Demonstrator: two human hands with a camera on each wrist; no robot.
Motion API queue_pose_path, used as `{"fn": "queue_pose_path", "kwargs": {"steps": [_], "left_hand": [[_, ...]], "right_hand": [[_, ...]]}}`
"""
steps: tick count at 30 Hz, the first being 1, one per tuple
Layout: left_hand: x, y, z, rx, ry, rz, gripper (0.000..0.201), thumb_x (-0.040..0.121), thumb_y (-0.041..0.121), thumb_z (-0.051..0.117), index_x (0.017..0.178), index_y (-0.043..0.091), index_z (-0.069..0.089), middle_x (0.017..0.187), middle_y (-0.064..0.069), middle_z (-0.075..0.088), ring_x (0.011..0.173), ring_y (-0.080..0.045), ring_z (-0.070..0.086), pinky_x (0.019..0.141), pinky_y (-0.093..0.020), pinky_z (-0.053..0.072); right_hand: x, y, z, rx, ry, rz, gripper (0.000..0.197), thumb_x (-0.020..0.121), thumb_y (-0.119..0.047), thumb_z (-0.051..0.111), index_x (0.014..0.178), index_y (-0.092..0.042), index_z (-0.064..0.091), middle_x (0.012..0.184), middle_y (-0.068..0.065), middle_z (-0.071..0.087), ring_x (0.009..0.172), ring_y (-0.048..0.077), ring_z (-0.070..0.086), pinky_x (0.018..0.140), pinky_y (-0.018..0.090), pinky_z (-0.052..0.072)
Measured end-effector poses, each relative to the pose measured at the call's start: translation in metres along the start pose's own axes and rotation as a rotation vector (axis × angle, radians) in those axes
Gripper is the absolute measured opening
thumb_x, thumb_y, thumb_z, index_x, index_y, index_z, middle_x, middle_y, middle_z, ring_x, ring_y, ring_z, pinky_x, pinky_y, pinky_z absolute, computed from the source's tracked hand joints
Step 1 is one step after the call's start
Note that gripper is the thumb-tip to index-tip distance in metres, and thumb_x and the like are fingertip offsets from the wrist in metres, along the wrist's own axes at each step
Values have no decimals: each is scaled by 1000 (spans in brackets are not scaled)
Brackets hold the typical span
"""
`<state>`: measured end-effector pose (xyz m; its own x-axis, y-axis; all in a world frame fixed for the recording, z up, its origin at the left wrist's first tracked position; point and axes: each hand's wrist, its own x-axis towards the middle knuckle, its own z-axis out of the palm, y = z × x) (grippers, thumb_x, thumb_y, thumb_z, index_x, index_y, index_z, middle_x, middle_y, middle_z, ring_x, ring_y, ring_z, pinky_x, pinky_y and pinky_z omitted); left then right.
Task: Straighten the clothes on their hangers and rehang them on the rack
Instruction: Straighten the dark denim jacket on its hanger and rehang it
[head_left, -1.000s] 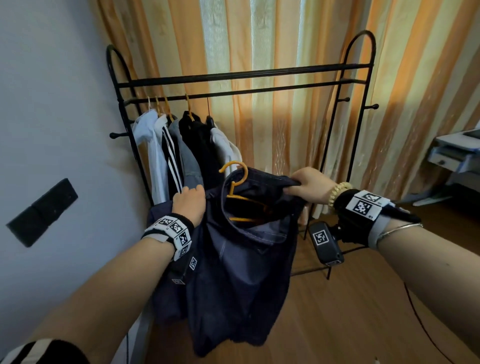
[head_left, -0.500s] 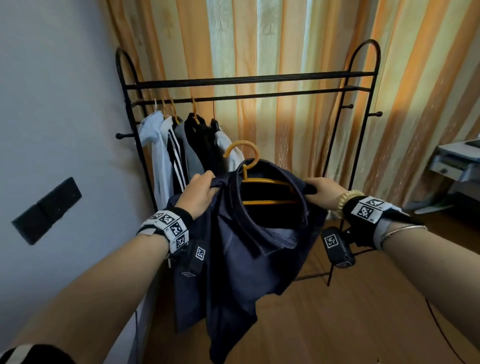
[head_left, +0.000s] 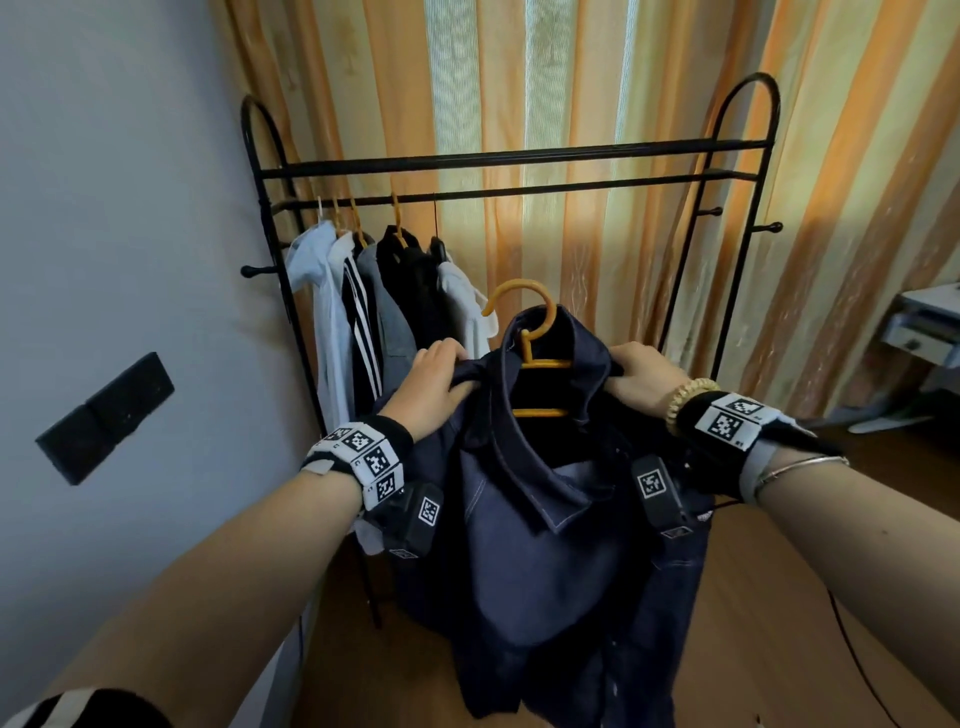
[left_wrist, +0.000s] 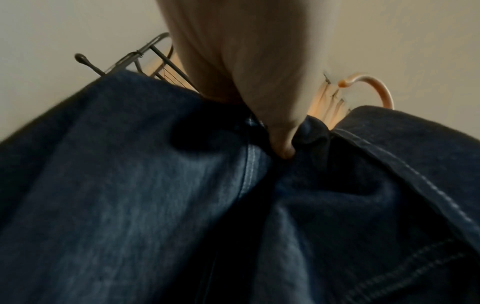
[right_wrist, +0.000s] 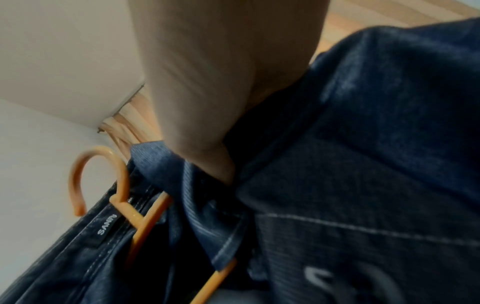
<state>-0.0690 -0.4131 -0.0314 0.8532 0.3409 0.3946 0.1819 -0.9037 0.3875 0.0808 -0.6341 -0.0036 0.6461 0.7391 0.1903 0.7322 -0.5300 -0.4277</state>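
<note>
A dark denim shirt hangs on an orange plastic hanger in front of the black rack. My left hand grips the shirt's left shoulder, and my right hand grips its right shoulder. The hook stands up between them, below the rails. In the left wrist view my thumb presses into the denim. From the right wrist the hook, a collar label and my thumb on the cloth show.
Several garments hang at the left end of the rack's lower rail; the rest of that rail is bare. Striped orange curtains hang behind. A grey wall stands at left, white furniture at right, wooden floor below.
Both hands have lifted the shirt and pulled its shoulders apart over the hanger. The hook now stands upright, closer to the rack.
</note>
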Motion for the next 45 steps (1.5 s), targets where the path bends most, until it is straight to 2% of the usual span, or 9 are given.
{"fn": "queue_pose_path", "kwargs": {"steps": [5,9,11,17,25,29,35,42,45], "left_hand": [[1,-47,-4,222,-153,-361,89,59,74,67,125,18,42,124,-4,57,118,-31,53,97,-47,41],[-6,-63,-5,309,-178,-424,28,89,41,58,92,13,55,104,-8,66,105,-31,59,91,-42,39],[-4,-68,-10,302,-128,-440,24,93,23,51,74,9,56,96,-13,69,97,-33,62,85,-39,45],[13,-63,-34,194,65,-415,19,88,5,41,76,-2,53,79,-22,63,71,-37,64,63,-39,54],[47,-52,-64,52,233,-476,28,84,14,36,104,0,51,99,-20,65,87,-39,62,79,-42,53],[54,-39,-71,-11,343,-327,24,98,11,35,113,-3,46,106,-26,60,100,-39,56,79,-38,41],[47,-46,-59,-97,-242,-262,56,98,33,46,146,19,19,141,-13,45,123,-30,51,102,-40,43],[14,-57,-41,-36,-200,-382,64,95,46,47,142,7,29,133,-15,53,114,-28,55,88,-31,43],[-7,-49,-19,45,-448,-380,64,84,58,59,121,6,56,118,-9,63,95,-21,57,72,-25,42]], "right_hand": [[-4,-3,-14,-18,159,50,25,89,-27,50,107,-19,65,99,10,69,95,32,62,71,33,41],[-8,6,-22,22,165,52,24,89,-20,51,108,-19,66,100,10,69,96,31,61,72,32,39],[-9,13,-25,24,169,53,23,88,-16,52,106,-14,66,99,14,69,96,33,62,71,30,38],[-18,26,-22,-253,42,78,29,87,-16,47,112,-19,63,108,14,68,102,34,62,75,33,44],[-19,18,-13,-361,-92,0,33,86,-18,46,116,-23,60,109,10,67,101,33,62,75,33,44],[-15,18,-7,-348,-192,-45,29,83,-16,46,106,-16,64,101,11,68,94,31,63,75,33,49],[-9,11,-8,23,-88,-52,30,83,-1,44,101,-10,66,97,10,70,92,23,63,80,32,49],[6,-4,-4,157,46,-3,24,88,-3,46,99,-2,66,97,12,68,94,20,60,78,27,43],[6,-5,-8,192,79,2,24,86,0,44,96,-1,66,94,15,68,93,25,62,76,28,43]]}}
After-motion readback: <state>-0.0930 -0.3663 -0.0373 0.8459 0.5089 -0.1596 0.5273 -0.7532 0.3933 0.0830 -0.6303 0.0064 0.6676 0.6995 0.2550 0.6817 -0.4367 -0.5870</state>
